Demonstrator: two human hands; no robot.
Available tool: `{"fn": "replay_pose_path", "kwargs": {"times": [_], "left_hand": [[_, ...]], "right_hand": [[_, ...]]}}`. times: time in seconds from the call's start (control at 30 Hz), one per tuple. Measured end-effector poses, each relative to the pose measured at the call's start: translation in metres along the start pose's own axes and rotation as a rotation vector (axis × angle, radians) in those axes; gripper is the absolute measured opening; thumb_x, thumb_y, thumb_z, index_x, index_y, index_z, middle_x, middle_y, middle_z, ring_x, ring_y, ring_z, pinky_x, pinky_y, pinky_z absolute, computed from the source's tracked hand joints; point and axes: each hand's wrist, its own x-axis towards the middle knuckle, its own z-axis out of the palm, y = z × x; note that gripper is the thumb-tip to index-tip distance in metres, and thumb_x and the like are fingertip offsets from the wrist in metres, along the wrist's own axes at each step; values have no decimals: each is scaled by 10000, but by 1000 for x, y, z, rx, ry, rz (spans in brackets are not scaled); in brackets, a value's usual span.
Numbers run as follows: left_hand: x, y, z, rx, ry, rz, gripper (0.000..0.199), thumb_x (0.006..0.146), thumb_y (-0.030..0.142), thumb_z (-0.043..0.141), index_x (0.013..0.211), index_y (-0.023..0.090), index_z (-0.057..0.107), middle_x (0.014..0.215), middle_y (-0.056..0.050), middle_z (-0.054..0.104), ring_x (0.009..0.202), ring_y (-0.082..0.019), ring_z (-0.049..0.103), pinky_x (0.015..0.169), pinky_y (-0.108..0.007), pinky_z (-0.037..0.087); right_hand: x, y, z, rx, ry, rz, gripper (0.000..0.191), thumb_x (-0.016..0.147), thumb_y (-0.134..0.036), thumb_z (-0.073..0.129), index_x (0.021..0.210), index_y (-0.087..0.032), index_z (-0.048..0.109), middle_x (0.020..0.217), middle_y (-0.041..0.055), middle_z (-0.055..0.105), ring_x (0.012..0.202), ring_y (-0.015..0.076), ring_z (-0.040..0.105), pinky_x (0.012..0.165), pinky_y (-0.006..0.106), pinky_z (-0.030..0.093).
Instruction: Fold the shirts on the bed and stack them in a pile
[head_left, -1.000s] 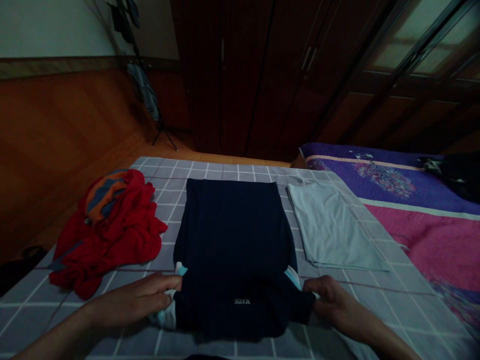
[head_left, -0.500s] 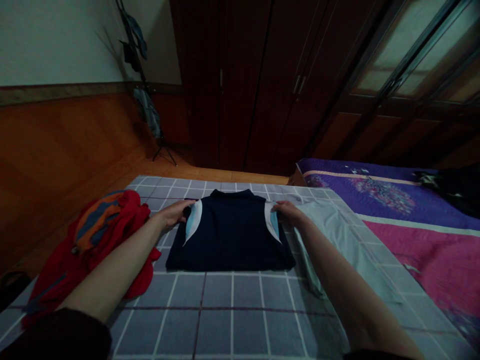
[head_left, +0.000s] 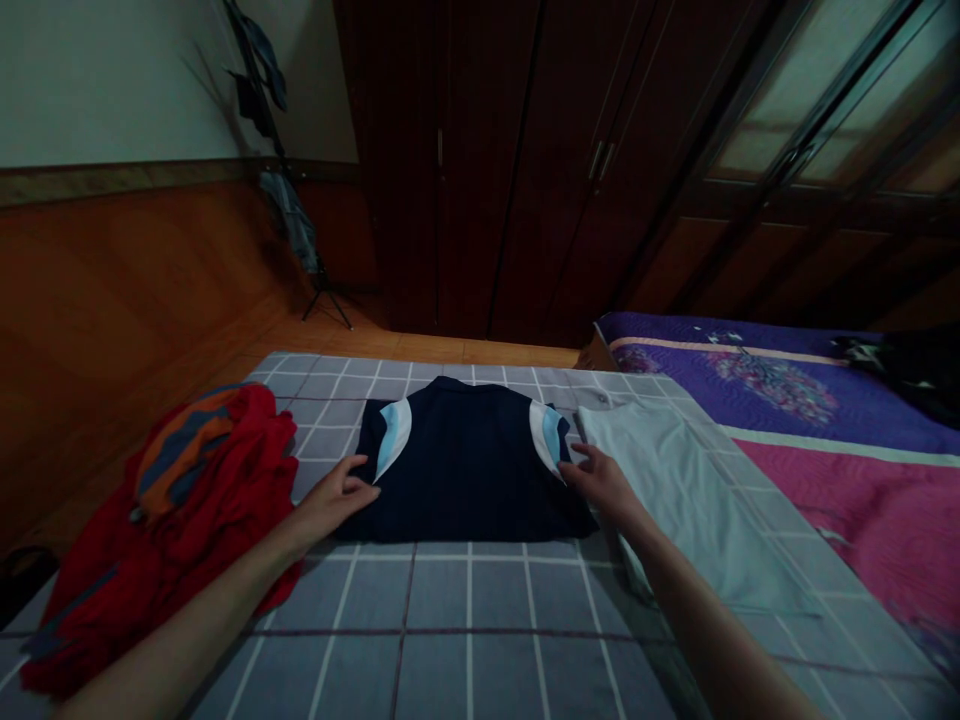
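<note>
A navy shirt with white and light-blue shoulder panels lies folded on a checked cloth, its collar edge at the far side. At its left edge is my left hand, thumb and fingers apart, with the fingertips over or touching the fabric. My right hand is at the opposite edge, below the light-blue panel, fingers loosely spread. Neither hand shows a grip on the shirt. Whether the right fingertips press on the fabric is hard to make out.
The grey checked cloth covers the surface before me. A crumpled red garment with orange and blue parts lies left, a pale folded garment right. Beyond are a purple and pink bed, a dark wardrobe and a clothes stand.
Both hands have let go of the shoulder panels and come down the shirt's sides toward me. The collar now lies flatter, and the side edges spread out more at the top.
</note>
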Motion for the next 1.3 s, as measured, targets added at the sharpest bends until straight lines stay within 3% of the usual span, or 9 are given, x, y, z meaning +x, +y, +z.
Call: {"fn": "replay_pose_path", "kwargs": {"times": [0.17, 0.33, 0.53, 0.63, 0.7, 0.8, 0.9, 1.13, 1.3], "left_hand": [[-8, 9, 16, 33, -87, 7, 662, 573, 387, 723, 1136, 123, 494, 825, -48, 685, 760, -238, 664, 682, -325, 497], [-41, 30, 10, -32, -233, -13, 448, 632, 323, 667, 1030, 132, 590, 958, -68, 702, 894, -232, 652, 808, -315, 484], [-85, -7, -9, 127, -367, -2, 431, 717, 372, 633, 1093, 166, 586, 1075, -75, 672, 978, -251, 626, 842, -319, 471], [-88, -30, -14, 284, -297, 4, 533, 746, 453, 613, 1188, 170, 524, 1058, -78, 652, 1017, -260, 598, 834, -315, 460], [-84, -34, -16, 383, -235, 25, 570, 776, 509, 572, 1227, 171, 483, 917, -43, 643, 889, -235, 616, 737, -297, 462], [-73, -27, -13, 438, -111, 84, 550, 797, 558, 509, 1176, 161, 494, 735, 11, 579, 706, -196, 589, 627, -277, 430], [-61, -17, -3, 390, 3, 145, 542, 791, 560, 500, 1149, 153, 478, 715, 17, 576, 663, -187, 580, 602, -274, 423], [-31, -13, 25, 528, 227, 226, 526, 750, 455, 569, 1188, 180, 472, 694, 31, 550, 640, -187, 574, 589, -263, 392], [-27, -14, 23, 593, 225, 208, 464, 737, 316, 567, 1178, 186, 505, 704, 20, 565, 630, -185, 576, 596, -259, 395]], "right_hand": [[-31, 1, 7, -48, -50, -47, 453, 611, -214, 652, 1060, -162, 616, 526, -63, 541, 479, 115, 480, 476, 231, 315], [-60, -3, -14, 36, -126, -72, 474, 634, -310, 596, 1062, -106, 620, 488, -83, 417, 445, 90, 384, 466, 236, 282], [-108, 24, -25, 120, -205, -43, 521, 606, -406, 636, 1034, -108, 609, 499, -87, 401, 455, 88, 374, 473, 244, 279], [-115, 35, -19, 62, -264, -12, 552, 629, -430, 613, 1057, -84, 572, 515, -75, 438, 474, 102, 397, 481, 252, 283], [-112, 36, -18, -12, -253, -28, 585, 685, -469, 573, 1119, -78, 545, 522, -66, 459, 482, 118, 421, 482, 258, 288], [-102, 32, -17, -185, -178, -51, 619, 757, -518, 510, 1200, -86, 511, 564, -29, 539, 525, 158, 505, 506, 276, 325], [-91, 24, -13, -368, -95, -69, 594, 796, -509, 488, 1237, -112, 504, 697, 26, 636, 650, 200, 595, 583, 295, 381], [-67, 3, 9, -605, 89, -116, 526, 851, -412, 481, 1288, -119, 490, 919, 120, 685, 815, 271, 635, 676, 333, 410], [-50, 0, 17, -574, 79, -158, 472, 781, -206, 512, 1247, -143, 549, 1026, 114, 677, 900, 251, 636, 749, 309, 430]]}}
